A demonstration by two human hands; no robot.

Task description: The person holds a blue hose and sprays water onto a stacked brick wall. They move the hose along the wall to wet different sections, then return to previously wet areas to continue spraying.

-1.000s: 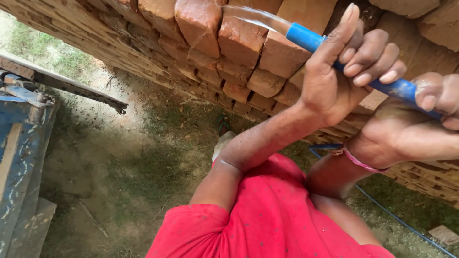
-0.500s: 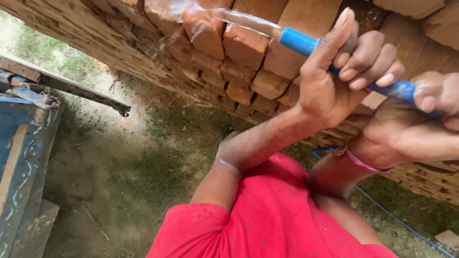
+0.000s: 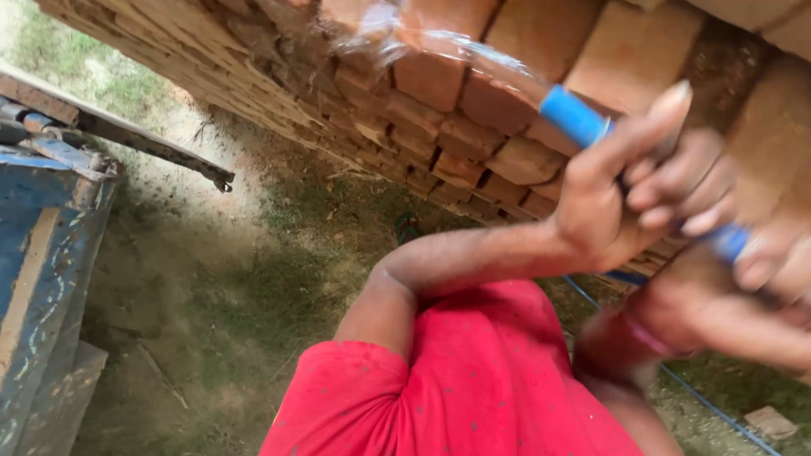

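Observation:
Both my hands grip a blue hose (image 3: 577, 116). My left hand (image 3: 625, 190) holds it near the nozzle end, fingers wrapped round it. My right hand (image 3: 773, 253), blurred at the right edge, grips the hose further back. Water (image 3: 439, 46) streams from the hose end up and left onto a stack of red bricks (image 3: 448, 101). My red sleeve (image 3: 456, 380) fills the lower middle.
A blue metal trailer side (image 3: 42, 245) with a rusty bar (image 3: 144, 143) stands at the left. Bare soil and patchy grass (image 3: 253, 279) lie below the bricks. A thin blue hose line (image 3: 701, 397) runs over the ground at lower right, near a small flat stone (image 3: 770, 420).
The water stream now lands further left on the bricks. My hands have shifted slightly lower and right in view and are blurred.

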